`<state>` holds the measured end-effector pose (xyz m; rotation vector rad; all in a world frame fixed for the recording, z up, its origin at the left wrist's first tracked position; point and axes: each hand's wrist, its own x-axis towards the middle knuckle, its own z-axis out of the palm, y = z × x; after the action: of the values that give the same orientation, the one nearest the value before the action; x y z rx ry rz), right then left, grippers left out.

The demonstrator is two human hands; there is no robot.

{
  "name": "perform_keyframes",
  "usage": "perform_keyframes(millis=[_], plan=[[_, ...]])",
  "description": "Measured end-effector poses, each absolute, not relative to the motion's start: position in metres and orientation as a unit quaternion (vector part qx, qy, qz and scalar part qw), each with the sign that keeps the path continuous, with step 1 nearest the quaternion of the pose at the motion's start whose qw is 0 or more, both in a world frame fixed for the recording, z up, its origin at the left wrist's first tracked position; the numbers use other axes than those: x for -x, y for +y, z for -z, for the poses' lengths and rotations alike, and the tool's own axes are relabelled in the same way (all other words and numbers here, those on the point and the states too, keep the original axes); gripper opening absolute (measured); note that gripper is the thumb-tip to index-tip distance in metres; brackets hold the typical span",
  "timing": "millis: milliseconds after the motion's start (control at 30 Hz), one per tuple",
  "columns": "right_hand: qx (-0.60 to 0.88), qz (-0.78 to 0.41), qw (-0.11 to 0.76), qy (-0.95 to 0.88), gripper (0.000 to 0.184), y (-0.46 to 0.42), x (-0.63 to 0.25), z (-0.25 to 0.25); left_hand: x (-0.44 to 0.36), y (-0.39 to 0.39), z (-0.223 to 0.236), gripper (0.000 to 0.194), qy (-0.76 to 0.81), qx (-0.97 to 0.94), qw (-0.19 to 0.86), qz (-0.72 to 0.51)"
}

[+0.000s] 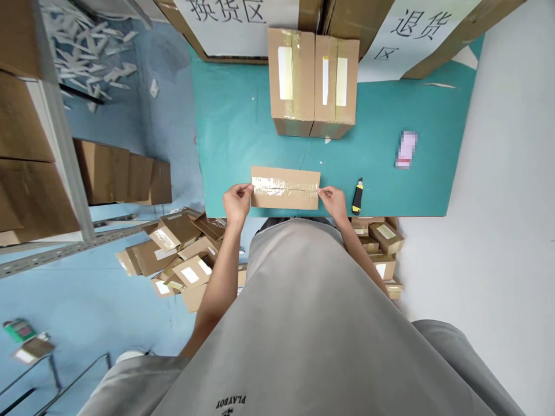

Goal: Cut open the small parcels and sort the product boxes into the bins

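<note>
A small cardboard box (286, 199) with clear tape along its middle seam lies near the front edge of the green table. At its left end, my left hand (237, 203) has thumb and fingers pinched by the tape. My right hand (333, 202) pinches the right end in the same way. Whether the fingertips grip the cardboard or just the tape ends is too small to see. To the right of my right hand lies a black and yellow utility knife (357, 197).
Two taped boxes (292, 81) stand side by side at the back of the table (229, 127), before larger boxes with paper signs (251, 29). A pixelated pink item (406, 149) lies at right. Loose boxes (186, 260) pile up on the floor at left; a white wall (498, 202) borders the right.
</note>
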<state>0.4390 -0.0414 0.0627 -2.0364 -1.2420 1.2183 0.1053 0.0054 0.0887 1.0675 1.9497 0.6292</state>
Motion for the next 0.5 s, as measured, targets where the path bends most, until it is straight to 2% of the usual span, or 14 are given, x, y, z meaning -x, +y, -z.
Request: perform_keyframes(millis=[133, 233, 400, 500], plan=[[0.750, -0.421, 0.222, -0.459, 0.037, -0.042, -0.458, -0.060, -0.121, 0.007, -0.119, 0.026, 0.760, -0.485, 0.374, -0.216], [0.765, -0.403, 0.228, -0.448, 0.043, -0.048, -0.485, -0.053, -0.145, 0.004, -0.151, 0.030, 0.710, -0.547, 0.392, -0.207], [0.795, -0.380, 0.238, -0.408, 0.062, -0.060, -0.525, -0.036, -0.206, -0.013, -0.207, 0.044, 0.521, -0.686, 0.470, -0.193], [0.789, -0.391, 0.220, -0.421, 0.063, -0.062, -0.537, -0.029, -0.238, -0.025, -0.221, 0.048, 0.390, -0.760, 0.498, -0.150]])
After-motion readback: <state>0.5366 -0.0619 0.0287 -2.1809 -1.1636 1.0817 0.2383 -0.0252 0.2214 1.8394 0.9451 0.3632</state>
